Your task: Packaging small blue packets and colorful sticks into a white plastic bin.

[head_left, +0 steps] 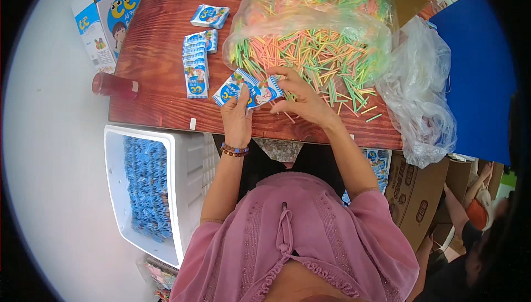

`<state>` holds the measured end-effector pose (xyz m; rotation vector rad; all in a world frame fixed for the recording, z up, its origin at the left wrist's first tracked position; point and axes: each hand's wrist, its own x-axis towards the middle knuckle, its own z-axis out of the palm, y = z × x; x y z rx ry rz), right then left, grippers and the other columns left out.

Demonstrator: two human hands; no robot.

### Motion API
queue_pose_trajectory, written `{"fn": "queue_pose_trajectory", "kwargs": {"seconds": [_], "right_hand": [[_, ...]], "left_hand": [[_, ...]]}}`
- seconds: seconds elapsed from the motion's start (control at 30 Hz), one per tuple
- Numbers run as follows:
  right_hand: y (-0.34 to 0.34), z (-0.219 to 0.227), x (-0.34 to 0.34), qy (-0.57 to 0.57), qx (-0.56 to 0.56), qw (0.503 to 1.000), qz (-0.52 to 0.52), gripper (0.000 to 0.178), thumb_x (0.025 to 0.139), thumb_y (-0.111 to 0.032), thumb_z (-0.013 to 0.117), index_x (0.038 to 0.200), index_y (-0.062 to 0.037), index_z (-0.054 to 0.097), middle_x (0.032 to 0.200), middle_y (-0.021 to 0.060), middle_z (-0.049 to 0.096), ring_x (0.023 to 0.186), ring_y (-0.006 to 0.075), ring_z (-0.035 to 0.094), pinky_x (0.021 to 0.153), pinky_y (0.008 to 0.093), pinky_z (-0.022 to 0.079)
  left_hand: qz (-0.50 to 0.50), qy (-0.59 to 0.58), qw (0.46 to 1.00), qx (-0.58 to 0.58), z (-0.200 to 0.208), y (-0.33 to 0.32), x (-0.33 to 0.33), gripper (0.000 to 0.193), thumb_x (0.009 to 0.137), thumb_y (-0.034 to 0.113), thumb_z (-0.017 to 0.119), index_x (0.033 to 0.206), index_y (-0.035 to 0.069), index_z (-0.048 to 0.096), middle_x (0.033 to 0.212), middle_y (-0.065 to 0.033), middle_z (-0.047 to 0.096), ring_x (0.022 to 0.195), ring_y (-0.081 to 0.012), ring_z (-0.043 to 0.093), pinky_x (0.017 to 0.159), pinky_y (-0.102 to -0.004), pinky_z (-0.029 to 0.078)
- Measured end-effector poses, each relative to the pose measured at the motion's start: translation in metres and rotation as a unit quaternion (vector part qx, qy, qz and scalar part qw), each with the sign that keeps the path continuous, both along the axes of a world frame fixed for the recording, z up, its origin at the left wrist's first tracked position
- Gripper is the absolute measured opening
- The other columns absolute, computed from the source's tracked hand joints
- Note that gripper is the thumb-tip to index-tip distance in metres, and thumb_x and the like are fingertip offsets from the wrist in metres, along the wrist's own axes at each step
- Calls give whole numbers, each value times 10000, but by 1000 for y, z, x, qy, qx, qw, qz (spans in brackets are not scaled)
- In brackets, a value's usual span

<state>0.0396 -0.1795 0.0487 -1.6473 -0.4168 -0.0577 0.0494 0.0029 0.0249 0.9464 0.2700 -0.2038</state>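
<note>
My left hand (237,115) is closed on a few blue-and-white candy packets (258,93), fanned out over the table's front edge, its thumb lying on top. My right hand (303,98) curves around the right end of these packets, fingers along the upper edge and thumb near the lower one. Left of them lies an overlapping row of similar packets (196,75), with another small stack of packets (210,16) farther back. Behind my right hand, pink, yellow and green candy sticks (310,53) spill loosely from a big clear plastic bag (332,18).
A pinkish-red cylinder (115,86) stands at the table's (160,36) left edge. Below is a white foam box (176,191) with many blue packets. Printed cartons (119,11) stand back left. Right are a crumpled clear bag (423,86), a blue panel (478,75), cardboard boxes (412,191) and other people.
</note>
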Motion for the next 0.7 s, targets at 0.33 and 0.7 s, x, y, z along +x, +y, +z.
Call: {"fn": "queue_pose_trajectory", "kwargs": {"seconds": [0.33,0.7], "right_hand": [[-29,-20,-9,133,14,991,20,191,818,-74,677,1002,-33,708,1234,84,583,1095,183,550,932,343,435],[-174,1,27,-122,-567,802,-144,406,701,10,633,1096,-88,633,1094,75,568,1090,286,478,954,410,362]], "left_hand": [[5,16,1000,26,-14,-9,-19,137,939,209,607,904,90,665,846,52,639,719,-18,551,602,-203,413],[9,-23,999,38,-30,-1,-31,195,955,201,582,870,43,658,832,34,638,743,-15,568,617,-192,437]]}}
